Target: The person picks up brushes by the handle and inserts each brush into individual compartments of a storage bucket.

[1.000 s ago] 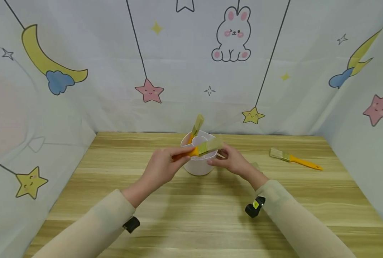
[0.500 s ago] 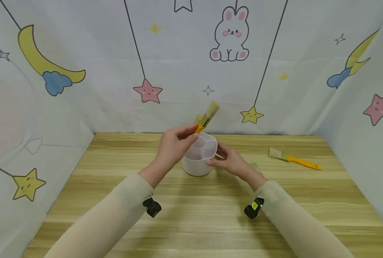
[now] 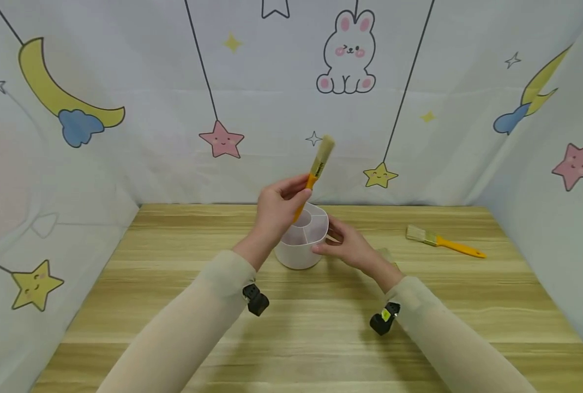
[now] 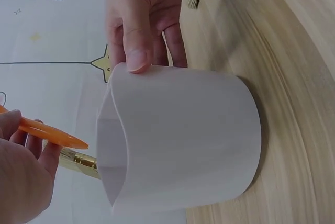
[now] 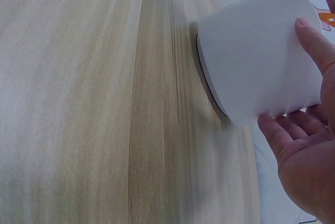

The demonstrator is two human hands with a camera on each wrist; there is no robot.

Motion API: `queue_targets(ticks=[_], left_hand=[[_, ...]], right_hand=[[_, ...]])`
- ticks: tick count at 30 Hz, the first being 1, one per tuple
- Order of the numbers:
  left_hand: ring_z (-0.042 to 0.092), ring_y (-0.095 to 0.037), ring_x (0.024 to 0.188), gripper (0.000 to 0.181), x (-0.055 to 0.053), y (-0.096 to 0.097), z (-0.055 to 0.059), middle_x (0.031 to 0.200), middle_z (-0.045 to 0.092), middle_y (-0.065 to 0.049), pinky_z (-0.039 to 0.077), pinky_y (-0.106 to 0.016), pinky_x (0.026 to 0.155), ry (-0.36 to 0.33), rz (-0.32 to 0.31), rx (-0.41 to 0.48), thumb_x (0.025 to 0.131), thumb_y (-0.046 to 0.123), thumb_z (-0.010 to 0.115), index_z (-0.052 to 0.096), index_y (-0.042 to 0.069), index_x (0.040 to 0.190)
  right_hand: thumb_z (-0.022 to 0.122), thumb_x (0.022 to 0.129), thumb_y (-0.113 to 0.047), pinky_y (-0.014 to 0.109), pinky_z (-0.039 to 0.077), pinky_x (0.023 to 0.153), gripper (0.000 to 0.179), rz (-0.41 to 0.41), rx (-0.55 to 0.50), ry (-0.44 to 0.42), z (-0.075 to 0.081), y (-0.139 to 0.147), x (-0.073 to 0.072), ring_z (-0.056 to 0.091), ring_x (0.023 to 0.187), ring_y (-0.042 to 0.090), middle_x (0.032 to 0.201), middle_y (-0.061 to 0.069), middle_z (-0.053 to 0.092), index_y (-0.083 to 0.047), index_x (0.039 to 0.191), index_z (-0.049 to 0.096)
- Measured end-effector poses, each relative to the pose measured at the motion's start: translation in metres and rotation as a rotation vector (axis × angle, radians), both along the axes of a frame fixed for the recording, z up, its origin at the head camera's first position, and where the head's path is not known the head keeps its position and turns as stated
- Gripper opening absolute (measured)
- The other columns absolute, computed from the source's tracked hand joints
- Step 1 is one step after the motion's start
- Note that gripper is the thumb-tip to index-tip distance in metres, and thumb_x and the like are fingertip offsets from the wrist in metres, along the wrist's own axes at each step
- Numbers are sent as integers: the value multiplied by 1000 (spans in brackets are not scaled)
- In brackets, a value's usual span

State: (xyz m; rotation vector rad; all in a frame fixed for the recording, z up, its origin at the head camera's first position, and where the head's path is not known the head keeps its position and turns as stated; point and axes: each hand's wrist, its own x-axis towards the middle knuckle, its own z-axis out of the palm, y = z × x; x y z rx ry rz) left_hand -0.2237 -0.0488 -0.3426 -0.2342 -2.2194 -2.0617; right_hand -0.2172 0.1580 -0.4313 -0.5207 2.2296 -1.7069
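Observation:
My left hand (image 3: 278, 213) pinches the orange handle of a paintbrush (image 3: 323, 155), bristles up, over a white divided holder (image 3: 298, 256). The handle's tip (image 4: 73, 141) points toward the holder's mouth in the left wrist view; it appears still outside. A second paintbrush (image 4: 78, 162) stands in the holder in that view; my left hand hides it in the head view. My right hand (image 3: 347, 243) grips the holder's right side, thumb in front and fingers behind, as the right wrist view shows with the holder's wall (image 5: 256, 56). The holder stands upright on the table.
Another orange-handled paintbrush (image 3: 448, 243) lies on the wooden table (image 3: 291, 338) to the right. Bristles of one more paintbrush (image 3: 385, 254) show beside my right wrist, the rest hidden. A printed white curtain (image 3: 173, 98) closes off the back and sides.
My left hand has moved right and turned the paintbrush from lying nearly level over the holder to standing steeply, bristles up. The right hand has stayed on the holder.

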Motion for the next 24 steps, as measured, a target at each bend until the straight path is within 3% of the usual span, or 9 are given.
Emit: queue_targets(ticks=[17, 24], left_hand=[[74, -26, 118, 34, -8, -1, -21, 125, 78, -14, 58, -38, 106, 17, -30, 17, 99, 5, 77, 76, 7, 133], [75, -28, 115, 34, -9, -4, -27, 122, 78, -15, 61, -37, 100, 48, -35, -61, 98, 3, 77, 77, 6, 131]], right_hand=[[81, 97, -12, 47, 41, 123, 93, -8, 19, 6, 0, -2, -1, 36, 157, 34, 173, 16, 31, -6, 170, 23], [81, 97, -11, 49, 40, 124, 93, -6, 14, 17, 0, -2, -2, 35, 157, 35, 173, 17, 31, -5, 170, 24]])
